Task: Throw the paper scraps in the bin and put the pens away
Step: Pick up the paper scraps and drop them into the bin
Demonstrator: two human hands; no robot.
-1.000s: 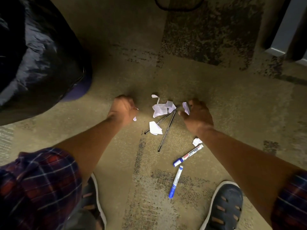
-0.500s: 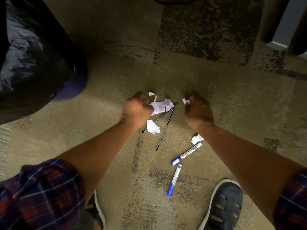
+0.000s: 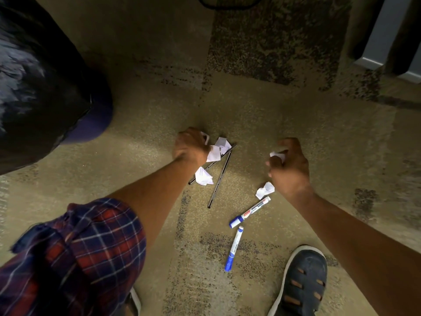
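White paper scraps (image 3: pixel 218 149) lie on the carpet over two thin black pens (image 3: pixel 220 179). My left hand (image 3: pixel 190 144) is closed at the left edge of that pile, with a bit of white paper showing at its fingers. My right hand (image 3: pixel 288 165) is to the right, fingers curled around a small paper scrap (image 3: pixel 276 155). Another crumpled scrap (image 3: pixel 265 189) lies just below that hand. One more scrap (image 3: pixel 203 176) rests on the pens. Two blue-and-white whiteboard markers (image 3: pixel 250 211) (image 3: pixel 233 248) lie nearer to me. The bin with a black liner (image 3: pixel 34 83) stands at the left.
My right foot in a dark sandal (image 3: pixel 304 283) is on the carpet at the lower right. A grey furniture leg or panel (image 3: pixel 387 35) stands at the top right. A dark curved rim (image 3: pixel 227 3) shows at the top edge.
My left hand moved right, from beside the pile onto its left edge. My right hand moved right, away from the pile, with a scrap in its fingers.
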